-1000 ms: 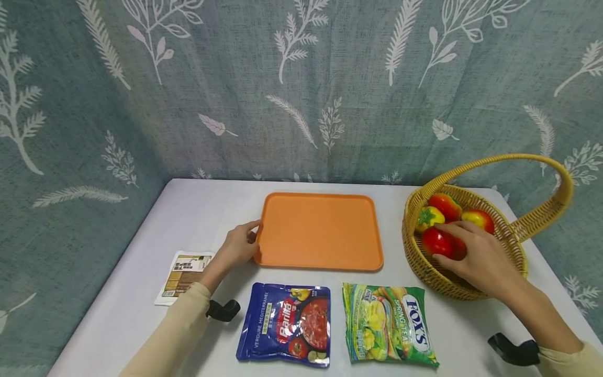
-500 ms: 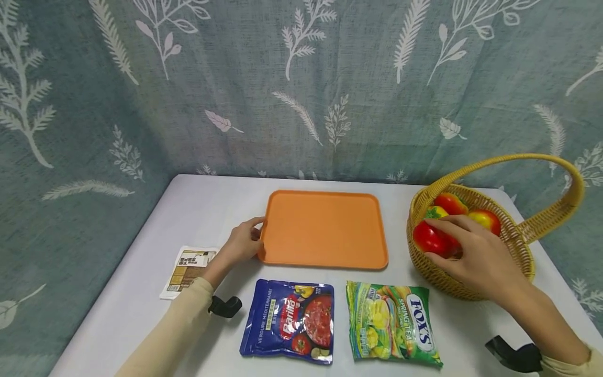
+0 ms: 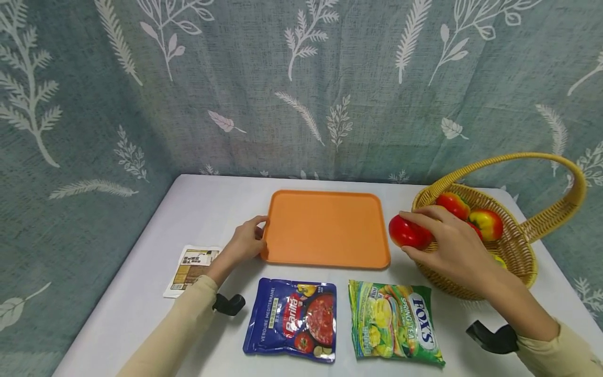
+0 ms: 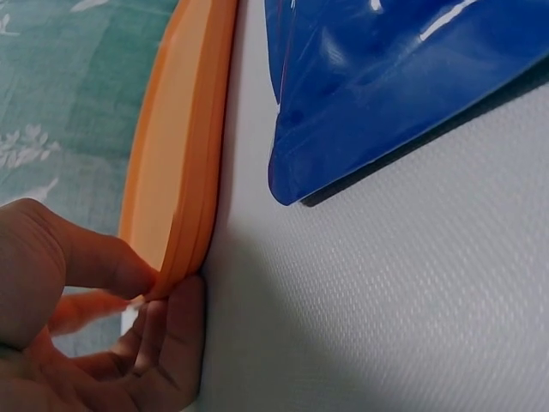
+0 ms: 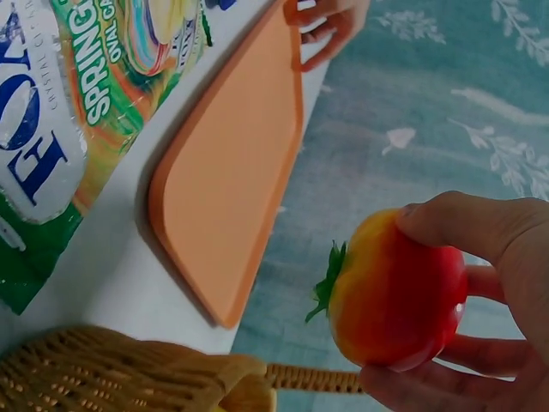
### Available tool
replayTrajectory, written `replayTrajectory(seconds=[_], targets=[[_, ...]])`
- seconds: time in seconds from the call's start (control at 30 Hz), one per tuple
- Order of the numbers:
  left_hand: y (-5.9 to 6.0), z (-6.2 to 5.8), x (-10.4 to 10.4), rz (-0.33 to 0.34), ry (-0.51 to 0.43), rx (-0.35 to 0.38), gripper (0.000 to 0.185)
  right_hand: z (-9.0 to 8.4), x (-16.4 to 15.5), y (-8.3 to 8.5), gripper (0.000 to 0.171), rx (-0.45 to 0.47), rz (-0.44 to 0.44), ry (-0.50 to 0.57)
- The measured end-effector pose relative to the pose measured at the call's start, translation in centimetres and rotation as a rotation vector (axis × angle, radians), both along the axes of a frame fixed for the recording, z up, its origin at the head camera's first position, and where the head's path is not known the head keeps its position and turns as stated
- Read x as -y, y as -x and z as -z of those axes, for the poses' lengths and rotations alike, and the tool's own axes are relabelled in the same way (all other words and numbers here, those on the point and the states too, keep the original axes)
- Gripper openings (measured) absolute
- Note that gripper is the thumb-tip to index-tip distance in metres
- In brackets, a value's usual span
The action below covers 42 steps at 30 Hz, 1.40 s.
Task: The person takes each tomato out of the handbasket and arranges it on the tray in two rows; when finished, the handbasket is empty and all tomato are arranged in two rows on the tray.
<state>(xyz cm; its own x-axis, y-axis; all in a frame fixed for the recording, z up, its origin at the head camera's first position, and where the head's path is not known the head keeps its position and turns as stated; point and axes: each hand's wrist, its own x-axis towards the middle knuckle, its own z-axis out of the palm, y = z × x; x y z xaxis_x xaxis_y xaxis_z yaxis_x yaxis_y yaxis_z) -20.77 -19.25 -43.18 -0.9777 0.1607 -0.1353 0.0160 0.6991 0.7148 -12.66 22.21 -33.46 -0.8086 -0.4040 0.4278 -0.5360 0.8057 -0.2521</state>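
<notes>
Right hand [image 3: 452, 246] cupping red-yellow bell pepper [image 3: 408, 232] above wicker basket [image 3: 518, 251] rim; smooth skin could slip. Left hand [image 3: 245, 242] pinching orange tray [image 3: 325, 230] edge; could tip.

carrying everything: a white table [image 3: 141, 293], backed by a leaf-print curtain. lying flat on it, touching the left hand [image 3: 245, 243]: an orange tray [image 3: 325, 229]. resting just outside that hand's wrist: a small printed packet [image 3: 190, 264]. sitting between the two forearms: a blue sauce pouch [image 3: 294, 319] and a green candy bag [image 3: 393, 322]. standing under the right hand [image 3: 452, 248]: a wicker basket [image 3: 523, 251].
</notes>
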Motion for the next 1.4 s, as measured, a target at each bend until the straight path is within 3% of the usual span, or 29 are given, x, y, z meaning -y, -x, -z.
replayTrajectory(seconds=[0.23,0.5,0.77,1.4], targets=[[0.1,-0.1,0.1,0.007,0.004,-0.042,0.069,-0.3,1.6,0.8,0.063,0.029,-0.033,-0.009],[-0.1,0.2,0.2,0.001,-0.015,-0.010,0.070,-0.3,3.3,1.6,0.060,0.044,-0.082,-0.004],[-0.1,0.3,0.3,0.010,-0.006,-0.027,0.069,0.0,4.7,2.1,0.060,0.051,-0.093,0.018],[-0.3,0.1,0.2,0.021,-0.020,-0.021,0.070,1.2,10.0,3.2,0.062,0.044,-0.224,0.042]])
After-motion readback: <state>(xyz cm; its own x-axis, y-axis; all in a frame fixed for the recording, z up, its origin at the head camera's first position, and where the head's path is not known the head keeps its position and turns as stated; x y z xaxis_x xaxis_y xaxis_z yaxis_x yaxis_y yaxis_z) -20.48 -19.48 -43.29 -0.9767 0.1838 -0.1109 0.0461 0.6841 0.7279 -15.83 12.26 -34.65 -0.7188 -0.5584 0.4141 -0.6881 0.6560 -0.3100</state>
